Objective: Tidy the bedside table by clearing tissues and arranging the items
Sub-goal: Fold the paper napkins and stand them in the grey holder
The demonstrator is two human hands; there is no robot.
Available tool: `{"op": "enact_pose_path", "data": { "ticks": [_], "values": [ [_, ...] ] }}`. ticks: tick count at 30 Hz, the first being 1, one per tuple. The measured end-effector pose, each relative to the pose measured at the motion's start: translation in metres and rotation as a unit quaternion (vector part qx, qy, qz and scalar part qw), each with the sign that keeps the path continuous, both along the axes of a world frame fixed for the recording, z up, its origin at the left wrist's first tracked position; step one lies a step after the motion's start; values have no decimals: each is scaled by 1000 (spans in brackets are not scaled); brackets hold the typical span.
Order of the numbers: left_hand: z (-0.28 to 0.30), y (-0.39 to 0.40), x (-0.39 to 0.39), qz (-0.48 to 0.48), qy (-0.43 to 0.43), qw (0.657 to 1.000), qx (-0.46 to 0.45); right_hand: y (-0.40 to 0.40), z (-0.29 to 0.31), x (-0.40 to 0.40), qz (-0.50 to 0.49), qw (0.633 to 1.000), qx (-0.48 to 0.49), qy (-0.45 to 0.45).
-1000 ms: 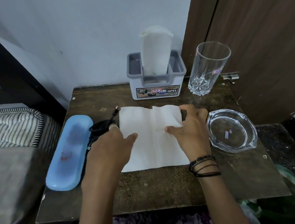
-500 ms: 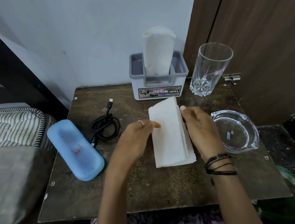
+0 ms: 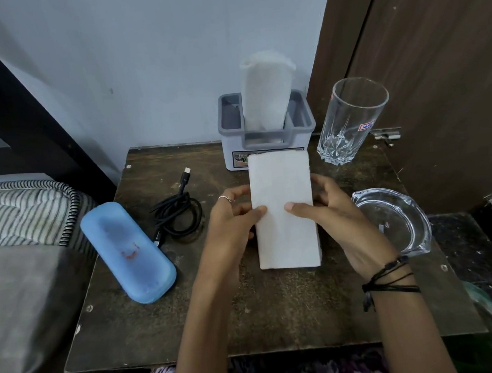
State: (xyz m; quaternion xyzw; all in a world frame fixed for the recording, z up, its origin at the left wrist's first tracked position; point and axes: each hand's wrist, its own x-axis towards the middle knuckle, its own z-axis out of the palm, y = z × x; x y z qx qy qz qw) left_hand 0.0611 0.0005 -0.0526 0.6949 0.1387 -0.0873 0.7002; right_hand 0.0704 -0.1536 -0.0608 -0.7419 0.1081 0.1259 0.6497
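Folded now into a narrow upright strip, the white paper tissue (image 3: pixel 283 210) has gone from a wide open sheet a second ago to a loose half-fold and then this tidy rectangle, lifted slightly toward the far side of the dark wooden surface (image 3: pixel 278 310).

At the near left, the light blue oblong plastic case (image 3: pixel 126 251) lies at an angle, pushed aside, and just right of it the coiled black charging cable (image 3: pixel 179 218) sits uncovered.

The left hand (image 3: pixel 232 216) pinches the tissue's left edge, thumb on top, fingers behind. The right hand (image 3: pixel 329 209) grips the right edge the same way; holding both sides likely keeps the layers aligned and flat.

Beyond the tissue stands the grey plastic tissue holder (image 3: pixel 267 137) with a white stack upright in it, probably where this piece belongs. Right of that is the tall clear drinking glass (image 3: pixel 348 119), and nearer, the clear glass ashtray (image 3: pixel 394 221), both untouched.
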Motion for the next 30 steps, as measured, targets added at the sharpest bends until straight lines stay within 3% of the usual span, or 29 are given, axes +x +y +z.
{"op": "enact_pose_path", "data": {
  "ticks": [3, 7, 9, 12, 15, 19, 24, 27, 30],
  "values": [
    [7, 0, 0, 19, -86, 996, -25, -4, 1, 1, 54, 998, -15, -30],
    [10, 3, 2, 16, -192, 981, 15, -2, 5, 3, 23, 992, -6, -123],
    [7, 6, 4, -23, -188, 976, 107, 0, 4, 2, 19, 990, -18, -137],
    [-4, 6, 4, -73, -137, 956, 247, 2, -1, 0, 79, 981, -126, -124],
    [-6, 3, 3, -58, -134, 948, 283, 1, 0, 0, 88, 973, -170, -128],
    [15, -3, 12, 3, -216, 929, 299, 6, 18, 4, 38, 957, -197, -211],
    [54, -10, 45, 74, -328, 882, 331, 18, 53, 38, -49, 919, -215, -326],
    [57, -10, 71, 79, -323, 854, 399, 23, 59, 63, -64, 896, -263, -351],
    [49, -6, 89, 47, -290, 860, 418, 26, 54, 81, -63, 895, -275, -345]
  ]
}}
